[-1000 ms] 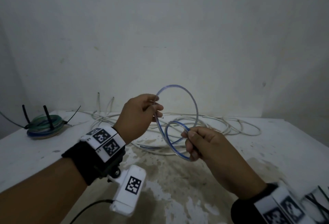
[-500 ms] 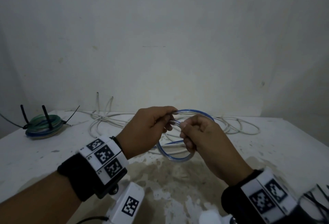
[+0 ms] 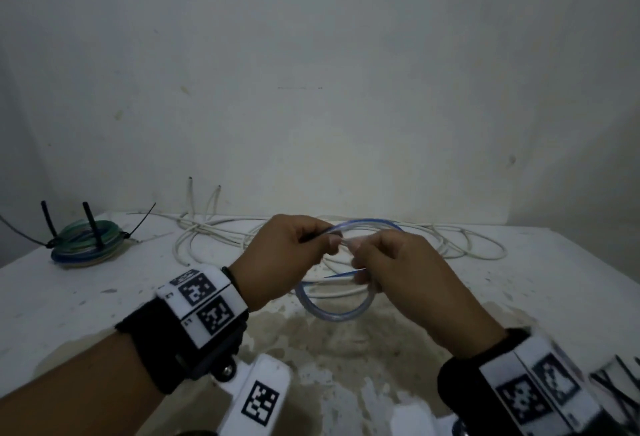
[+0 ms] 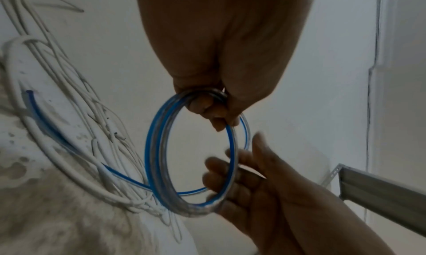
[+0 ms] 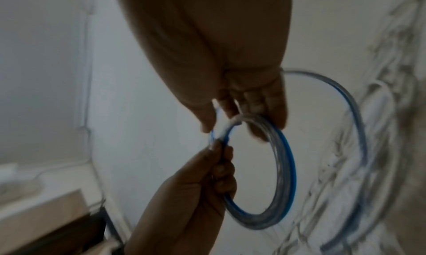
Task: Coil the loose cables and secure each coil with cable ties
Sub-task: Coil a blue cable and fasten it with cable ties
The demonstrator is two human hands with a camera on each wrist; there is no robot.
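A blue-striped clear cable point(image 3: 332, 312) is wound into a small coil point(image 4: 156, 149) of several turns, held above the table. My left hand point(image 3: 322, 238) pinches the top of the coil point(image 5: 285, 167) between thumb and fingers. My right hand point(image 3: 360, 255) is right beside it, its fingers curled round the same turns on the coil's right side. The cable's loose tail point(image 4: 46, 127) trails down among the white cables. A finished green-blue coil point(image 3: 86, 241) with upright black cable ties point(image 3: 91, 224) lies at the far left.
A tangle of loose white cable point(image 3: 467, 245) sprawls along the back of the white stained table point(image 3: 104, 314), against the wall. Black cable ties point(image 3: 616, 387) show at the bottom right edge, partly behind my right wrist.
My right hand has brought its loop of blue cable up to the left hand, and the big loop has come down. Both hands now meet on one coil, lower than before.
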